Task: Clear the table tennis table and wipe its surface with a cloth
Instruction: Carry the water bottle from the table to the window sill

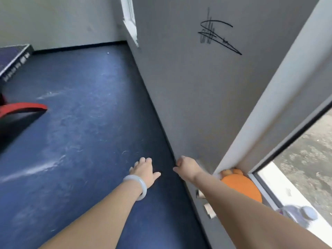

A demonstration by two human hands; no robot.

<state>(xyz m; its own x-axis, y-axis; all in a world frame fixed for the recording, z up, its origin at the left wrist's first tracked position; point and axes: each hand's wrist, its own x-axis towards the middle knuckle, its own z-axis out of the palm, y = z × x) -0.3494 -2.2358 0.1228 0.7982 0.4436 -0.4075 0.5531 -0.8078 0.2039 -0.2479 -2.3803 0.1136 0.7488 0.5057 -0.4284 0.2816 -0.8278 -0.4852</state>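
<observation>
Reaching down: left hand (pixel 143 170) spread, right hand (pixel 187 168) fisted; table tennis table (pixel 12 56) far left

Two bare arms show, the left forearm (pixel 100 212) coming in from 7 o'clock, the right forearm (pixel 242 203) from 4 o'clock. Just behind the left hand (pixel 144 170) the wrist wears one thick, smooth bangle (pixel 137 186), milky white with a faint lilac cast, glossy and plain. The right hand (pixel 187 168) and its wrist are bare
</observation>
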